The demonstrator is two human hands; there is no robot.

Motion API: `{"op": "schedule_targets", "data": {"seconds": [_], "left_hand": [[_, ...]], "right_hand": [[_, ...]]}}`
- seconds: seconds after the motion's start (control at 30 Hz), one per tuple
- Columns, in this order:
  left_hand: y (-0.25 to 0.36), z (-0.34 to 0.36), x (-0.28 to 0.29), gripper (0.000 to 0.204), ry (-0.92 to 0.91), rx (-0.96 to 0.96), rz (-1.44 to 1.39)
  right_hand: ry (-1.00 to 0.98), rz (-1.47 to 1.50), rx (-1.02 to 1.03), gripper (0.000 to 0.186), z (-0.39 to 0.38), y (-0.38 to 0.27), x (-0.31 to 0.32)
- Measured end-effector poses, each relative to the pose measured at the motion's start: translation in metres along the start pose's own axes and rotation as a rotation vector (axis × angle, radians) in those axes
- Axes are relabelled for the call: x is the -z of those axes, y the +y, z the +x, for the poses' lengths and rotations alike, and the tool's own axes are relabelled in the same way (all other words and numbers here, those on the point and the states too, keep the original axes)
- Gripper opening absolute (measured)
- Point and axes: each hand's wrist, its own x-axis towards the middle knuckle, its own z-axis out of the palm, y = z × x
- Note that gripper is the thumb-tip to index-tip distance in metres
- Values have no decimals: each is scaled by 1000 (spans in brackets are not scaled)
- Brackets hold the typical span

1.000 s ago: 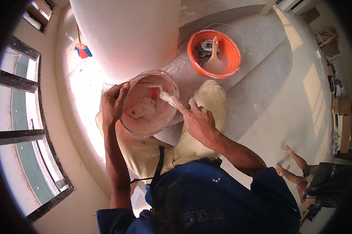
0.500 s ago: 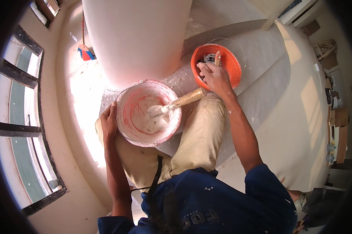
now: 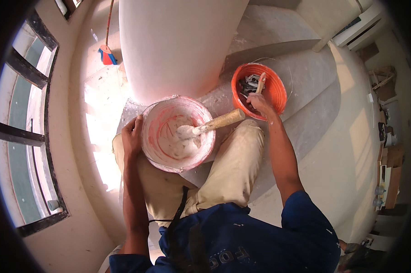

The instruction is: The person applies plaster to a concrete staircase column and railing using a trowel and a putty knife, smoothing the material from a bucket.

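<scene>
A whitish bucket [image 3: 147,152] smeared with red and white stands between my knees, with thick white paste [image 3: 178,148] inside. A trowel [image 3: 221,122] with a worn wooden handle rests in it, its blade in the paste and its handle over the rim. My left hand [image 3: 132,134] grips the bucket's left rim. Over the near side of an orange bucket [image 3: 278,93] is my right hand [image 3: 259,103], its fingers closed at the lower end of a light wooden handle [image 3: 261,83]. Whether they hold that handle or something beside it is hidden. Grey and dark tools [image 3: 250,84] lie in this bucket.
A thick pale column [image 3: 178,50] rises just beyond the paste bucket. A red and blue broom [image 3: 107,55] stands left of it, near a barred window [image 3: 28,84]. Curved grey steps [image 3: 301,68] run behind the orange bucket. Cardboard [image 3: 393,157] and other items line the right side.
My right hand has moved from above the orange bucket's left part to its near side, by the wooden handle, and its fingers have closed. My left hand keeps its hold on the rim.
</scene>
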Motion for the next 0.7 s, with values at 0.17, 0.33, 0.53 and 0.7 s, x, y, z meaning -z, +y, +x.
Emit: {"op": "schedule_targets", "data": {"seconds": [0.17, 0.33, 0.53, 0.7], "left_hand": [[5, -3, 4, 52, 10, 16, -22], [0, 2, -2, 53, -16, -24, -25], [4, -3, 2, 54, 19, -4, -3], [7, -2, 1, 52, -1, 13, -31]], "right_hand": [[-69, 411, 7, 36, -39, -13, 23], [112, 232, 403, 34, -18, 36, 33], [-3, 610, 355, 40, -43, 1, 36], [104, 652, 298, 48, -54, -8, 49]]}}
